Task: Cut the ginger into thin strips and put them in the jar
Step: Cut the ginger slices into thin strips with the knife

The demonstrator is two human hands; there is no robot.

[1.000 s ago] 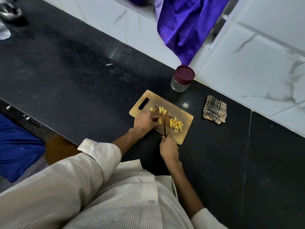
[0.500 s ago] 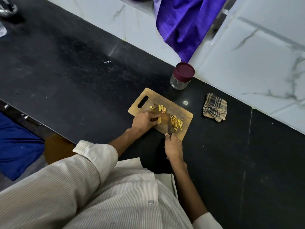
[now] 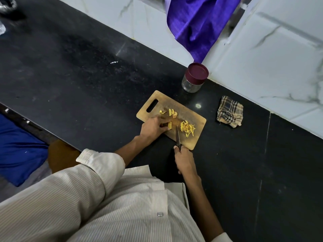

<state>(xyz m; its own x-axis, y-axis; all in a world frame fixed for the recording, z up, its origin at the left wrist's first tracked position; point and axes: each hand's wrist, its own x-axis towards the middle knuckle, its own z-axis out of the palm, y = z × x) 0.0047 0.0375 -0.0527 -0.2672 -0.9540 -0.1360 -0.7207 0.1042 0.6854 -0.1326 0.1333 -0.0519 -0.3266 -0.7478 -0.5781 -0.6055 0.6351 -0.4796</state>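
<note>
The person is cutting ginger on a wooden cutting board (image 3: 192, 117) lying on the dark desk (image 3: 70, 75). The left hand (image 3: 153, 127) is curling its fingers over a ginger piece (image 3: 169, 125), pinning it to the board. The right hand (image 3: 184, 160) is wrapping round the handle of a knife (image 3: 178, 137), whose blade is lying between the held piece and a pile of strips (image 3: 187, 128). A few ginger slices (image 3: 172, 113) are sitting near the board's handle slot. The jar (image 3: 194, 78) is standing beyond the board by the wall, its maroon lid on. To slice well, the fingertips are probably best tucked back from the blade, each cut taken close to the piece's end so strips stay thin. The lid is going to need removing before filling.
</note>
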